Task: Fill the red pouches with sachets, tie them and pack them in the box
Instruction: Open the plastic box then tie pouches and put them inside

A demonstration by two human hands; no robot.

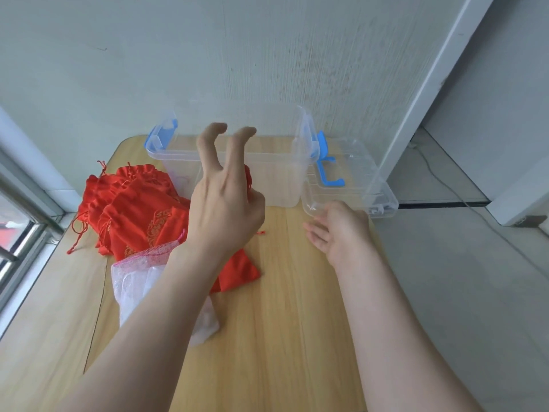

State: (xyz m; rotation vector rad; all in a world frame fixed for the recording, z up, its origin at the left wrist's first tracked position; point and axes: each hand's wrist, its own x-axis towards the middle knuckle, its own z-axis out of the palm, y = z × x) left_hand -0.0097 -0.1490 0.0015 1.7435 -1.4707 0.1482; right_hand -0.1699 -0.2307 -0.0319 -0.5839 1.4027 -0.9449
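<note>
The step in hand looked like the close of one pouch's cycle, either cinching the cord or carrying a tied pouch to the container. The left hand (225,209) was raised over the middle of the light wooden tabletop (291,322). Two of its fingers stood up with bent tips, while the thumb and remaining fingers pinched the neck of a red fabric drawstring pouch (240,270). The pouch's body showed below the wrist, and whether it hung free or touched the wood could not be told. The right hand (338,233) lay open near the right edge, palm turned inward and fingers relaxed, holding nothing. It was just beside the near rim of a clear plastic lid with a blue handle (356,185), which sat at the far right corner and overhung the edge. The clear plastic box with blue latches (276,185) stood uncovered at the far edge, directly beyond the left hand. It appeared nearly empty, though a faint pink trace showed through its left wall, too blurred to name. The next move probably called for lifting the pouch over the box's near wall and letting go, with the free hand able to steady the box. A heap of flat red pouches with gold print (133,203) lay toward the far left corner, apparently unfilled. In front of it lay a white net bag with a pink rim (136,278), holding pale packets that were likely the sachets.
</note>
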